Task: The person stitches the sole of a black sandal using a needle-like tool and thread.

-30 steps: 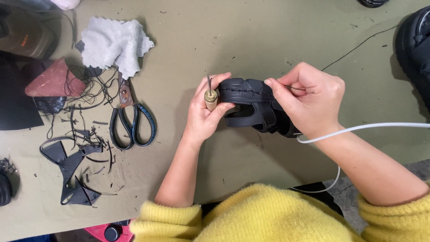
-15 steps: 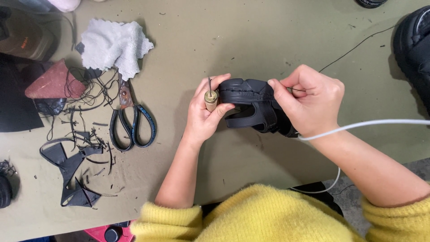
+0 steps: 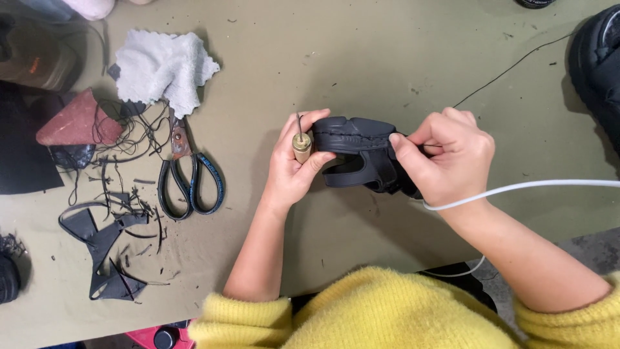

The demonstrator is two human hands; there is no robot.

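I judge mid-stitch: my left hand (image 3: 294,169) grips the wooden-handled awl (image 3: 301,143) and small black rubber sandal (image 3: 361,150); at three o'clock, my right hand (image 3: 452,158) pinches black thread (image 3: 504,74), needing a taut pull.

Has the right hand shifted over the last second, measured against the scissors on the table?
No. The right hand pinches the black shoe at the same distance from the scissors; only its fingers adjusted slightly.
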